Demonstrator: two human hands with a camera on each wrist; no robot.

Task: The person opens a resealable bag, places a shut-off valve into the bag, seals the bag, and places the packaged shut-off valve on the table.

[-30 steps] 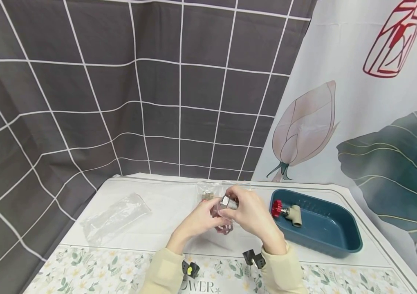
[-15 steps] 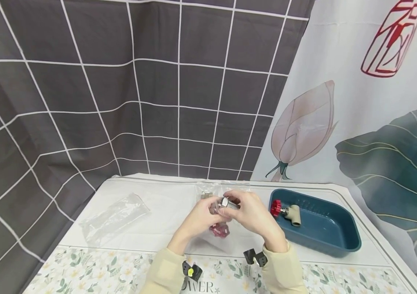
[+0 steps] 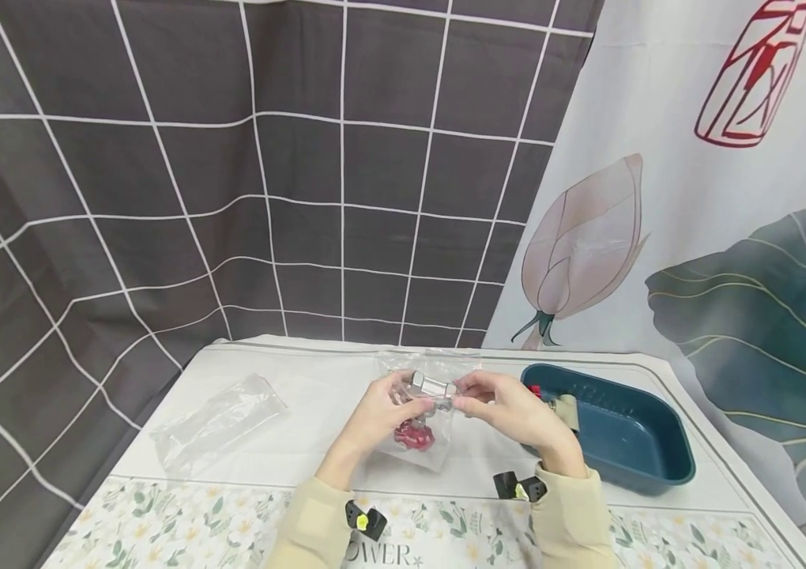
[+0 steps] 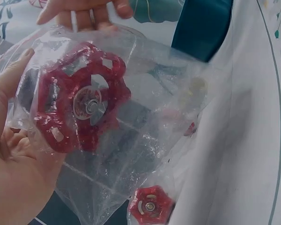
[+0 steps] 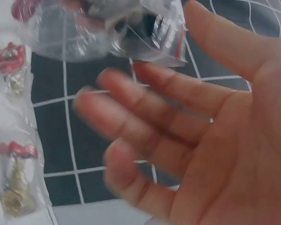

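Note:
My left hand (image 3: 377, 412) holds a metal valve (image 3: 433, 387) with a red handwheel (image 3: 413, 435), all inside a clear plastic bag (image 3: 438, 457). In the left wrist view the handwheel (image 4: 61, 138) faces the camera through the film, and the thumb lies along the bag's edge. My right hand (image 3: 517, 412) is beside the other end of the valve. Seen from the right wrist, that hand (image 5: 225, 140) has spread, relaxed fingers, its thumb and index finger near the bag's corner (image 5: 171, 42); whether they touch it I cannot tell.
At right stands a blue tub (image 3: 680, 480) with a beige valve (image 3: 566, 411) in it, partly hidden by my right hand. A flat clear bag (image 3: 221, 423) lies at left. Behind my hands are more bagged valves, one red-wheeled (image 5: 9, 61), one brass-bodied (image 5: 18, 197).
My right hand has drawn away to the right from the valve it gripped. The valve has turned more sideways in my left hand, its red wheel moving slightly left and up.

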